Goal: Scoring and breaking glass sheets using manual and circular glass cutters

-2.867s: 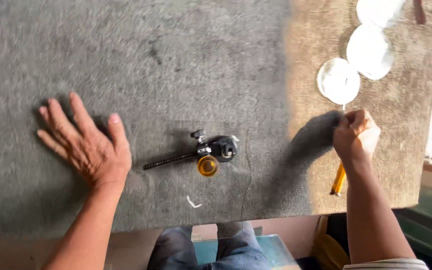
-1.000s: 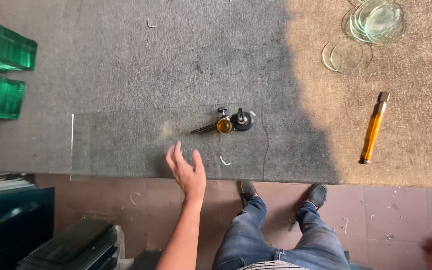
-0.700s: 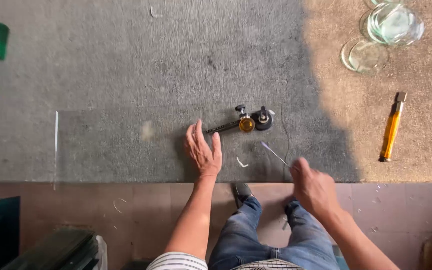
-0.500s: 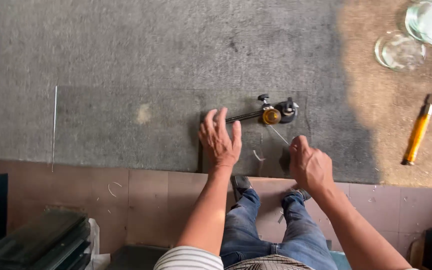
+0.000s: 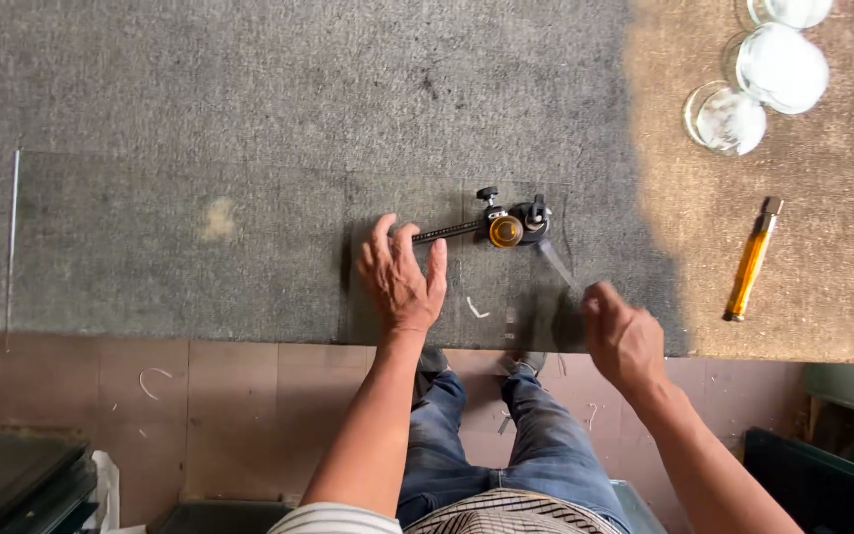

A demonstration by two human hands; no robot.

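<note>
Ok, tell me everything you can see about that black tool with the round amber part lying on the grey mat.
The black tool lies flat on the glass sheet covering the grey mat. It has a thin dark bar running left from a dark, metal-looking head, a round amber disc at the middle, and small black knobs on top. The left hand rests spread beside the bar's left end; contact is unclear. The right hand is lower right, apart from it, pinching a narrow glass strip.

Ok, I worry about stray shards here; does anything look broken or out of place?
Yes. A thin glass sliver lies slanted on the clear sheet, between the circle cutter and the right hand. A small white curved chip sits beside the left hand.
</note>
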